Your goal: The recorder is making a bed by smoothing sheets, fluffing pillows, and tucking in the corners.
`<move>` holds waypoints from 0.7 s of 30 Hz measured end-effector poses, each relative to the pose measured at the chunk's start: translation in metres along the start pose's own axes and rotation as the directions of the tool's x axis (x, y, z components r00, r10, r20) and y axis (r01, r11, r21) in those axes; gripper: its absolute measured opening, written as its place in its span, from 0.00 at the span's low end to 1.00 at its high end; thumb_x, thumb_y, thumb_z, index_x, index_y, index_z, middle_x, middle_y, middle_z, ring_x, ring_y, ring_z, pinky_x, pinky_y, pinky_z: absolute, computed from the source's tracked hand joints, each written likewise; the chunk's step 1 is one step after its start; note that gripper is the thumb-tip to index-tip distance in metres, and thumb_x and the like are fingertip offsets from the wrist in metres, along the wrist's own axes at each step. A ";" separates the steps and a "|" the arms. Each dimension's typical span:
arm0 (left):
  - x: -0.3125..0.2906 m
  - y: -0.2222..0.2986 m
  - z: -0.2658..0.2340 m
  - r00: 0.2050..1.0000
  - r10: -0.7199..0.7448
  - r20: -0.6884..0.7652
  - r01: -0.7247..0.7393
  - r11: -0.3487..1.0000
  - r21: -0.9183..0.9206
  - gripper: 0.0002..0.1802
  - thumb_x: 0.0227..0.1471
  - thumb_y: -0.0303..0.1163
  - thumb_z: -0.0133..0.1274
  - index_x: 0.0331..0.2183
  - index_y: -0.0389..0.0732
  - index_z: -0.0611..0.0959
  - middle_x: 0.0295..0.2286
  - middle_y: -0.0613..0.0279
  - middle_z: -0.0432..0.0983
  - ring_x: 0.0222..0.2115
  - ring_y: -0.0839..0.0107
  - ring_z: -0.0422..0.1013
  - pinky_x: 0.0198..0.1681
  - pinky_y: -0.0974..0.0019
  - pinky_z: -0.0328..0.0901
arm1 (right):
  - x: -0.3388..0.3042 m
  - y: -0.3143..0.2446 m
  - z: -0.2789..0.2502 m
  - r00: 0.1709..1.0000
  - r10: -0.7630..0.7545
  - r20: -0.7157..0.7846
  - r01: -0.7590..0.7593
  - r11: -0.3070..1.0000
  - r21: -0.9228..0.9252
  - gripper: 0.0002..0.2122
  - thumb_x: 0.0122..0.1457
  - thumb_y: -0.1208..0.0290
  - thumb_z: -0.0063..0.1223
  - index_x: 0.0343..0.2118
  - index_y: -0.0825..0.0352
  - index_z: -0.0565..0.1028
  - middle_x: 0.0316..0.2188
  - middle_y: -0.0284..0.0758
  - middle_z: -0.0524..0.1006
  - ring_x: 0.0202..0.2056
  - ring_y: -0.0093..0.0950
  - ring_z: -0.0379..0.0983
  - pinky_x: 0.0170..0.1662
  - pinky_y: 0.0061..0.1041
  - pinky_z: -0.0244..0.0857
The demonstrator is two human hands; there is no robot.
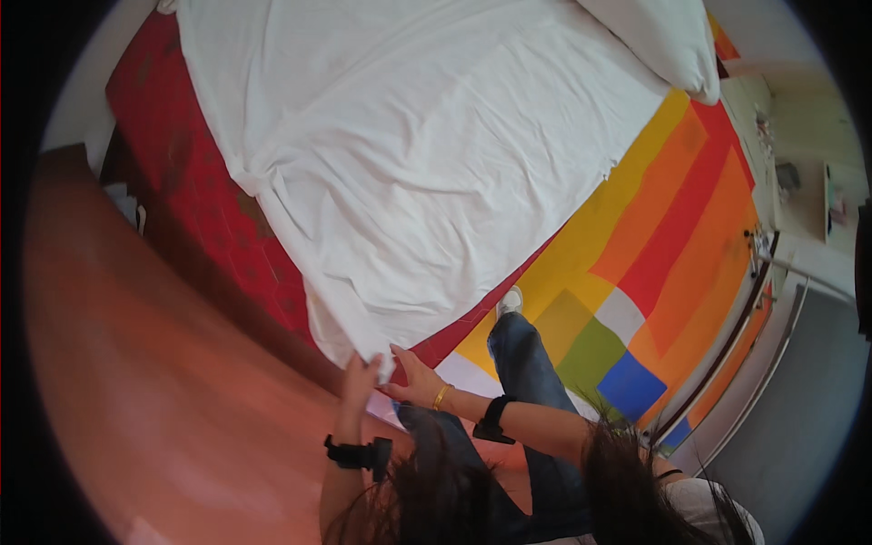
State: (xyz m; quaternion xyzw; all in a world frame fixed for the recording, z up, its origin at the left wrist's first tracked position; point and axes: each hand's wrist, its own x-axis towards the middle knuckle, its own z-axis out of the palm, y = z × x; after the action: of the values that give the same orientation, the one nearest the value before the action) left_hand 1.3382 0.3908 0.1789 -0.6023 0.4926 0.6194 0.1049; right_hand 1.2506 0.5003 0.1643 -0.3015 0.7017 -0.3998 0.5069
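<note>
A wrinkled white bedsheet [427, 154] is spread over a red patterned mattress [173, 136], which shows along the left side and at the near corner. At the sheet's near end, a narrow folded strip runs down to its corner. My left hand [361, 380] is closed on that corner, pinching the cloth. Just to its right, my right hand [416, 380] has thumb and fingers apart around the tip of the same corner, close to or touching the cloth. A yellow band circles my right wrist, and both forearms wear black straps.
A white pillow [668, 41] lies at the far right of the bed. A smooth reddish-brown surface [173, 354] fills the left side. Multicoloured blocks cover the floor [627, 245] at right, where my white shoe [510, 300] stands. A grey panel [799, 400] is at lower right.
</note>
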 end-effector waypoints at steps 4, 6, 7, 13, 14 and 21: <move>-0.005 -0.016 -0.002 0.975 0.123 0.186 -0.135 0.990 0.051 0.18 0.43 0.31 0.46 0.37 0.32 0.68 0.28 0.55 0.71 0.29 0.69 0.67 0.32 0.68 0.61 | -0.002 -0.018 0.024 0.980 0.141 -0.140 -0.120 0.982 0.149 0.31 0.40 0.68 0.50 0.49 0.68 0.52 0.42 0.46 0.62 0.43 0.37 0.61 0.45 0.27 0.55; -0.005 -0.017 -0.014 0.961 0.163 0.222 -0.210 0.956 0.207 0.18 0.43 0.31 0.45 0.38 0.32 0.68 0.29 0.56 0.71 0.29 0.71 0.67 0.32 0.68 0.61 | -0.005 -0.018 0.038 0.956 0.191 -0.224 -0.144 0.967 0.210 0.24 0.43 0.72 0.47 0.45 0.68 0.57 0.38 0.43 0.65 0.40 0.35 0.63 0.42 0.26 0.57; -0.006 -0.016 -0.020 0.933 0.143 0.330 -0.232 0.940 0.250 0.17 0.43 0.30 0.44 0.38 0.33 0.68 0.29 0.56 0.71 0.29 0.70 0.67 0.32 0.68 0.61 | -0.007 -0.018 0.041 0.952 0.214 -0.221 -0.177 0.968 0.176 0.19 0.44 0.74 0.45 0.42 0.68 0.61 0.36 0.42 0.66 0.38 0.35 0.65 0.39 0.25 0.59; 0.020 -0.032 -0.078 0.849 0.127 0.513 -0.082 0.991 -0.110 0.13 0.42 0.24 0.43 0.35 0.32 0.70 0.30 0.60 0.69 0.31 0.72 0.66 0.33 0.72 0.61 | -0.022 -0.037 0.041 0.968 0.058 -0.245 -0.104 0.978 -0.179 0.08 0.41 0.70 0.47 0.26 0.67 0.69 0.21 0.39 0.68 0.26 0.38 0.64 0.29 0.31 0.59; 0.039 -0.043 -0.086 0.916 0.169 0.363 -0.187 0.982 0.014 0.13 0.41 0.22 0.43 0.35 0.32 0.70 0.30 0.60 0.69 0.31 0.70 0.66 0.33 0.71 0.61 | -0.025 -0.038 0.044 0.968 0.065 -0.244 -0.110 0.979 -0.172 0.08 0.41 0.70 0.47 0.26 0.67 0.69 0.21 0.39 0.68 0.26 0.38 0.64 0.29 0.31 0.59; 0.088 -0.033 -0.077 0.970 -0.184 0.156 0.233 0.549 -0.803 0.18 0.51 0.37 0.35 0.34 0.31 0.68 0.31 0.56 0.69 0.29 0.66 0.66 0.27 0.71 0.64 | -0.062 -0.054 0.030 0.920 -0.341 0.193 0.391 0.832 -0.394 0.12 0.34 0.72 0.50 0.24 0.64 0.63 0.23 0.32 0.64 0.29 0.28 0.61 0.33 0.25 0.53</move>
State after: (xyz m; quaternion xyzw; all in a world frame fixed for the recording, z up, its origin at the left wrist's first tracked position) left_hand 1.3888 0.3097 0.1044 -0.6200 0.0743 0.7749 -0.0980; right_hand 1.2984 0.5168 0.2350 -0.5557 0.6705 -0.3089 0.3824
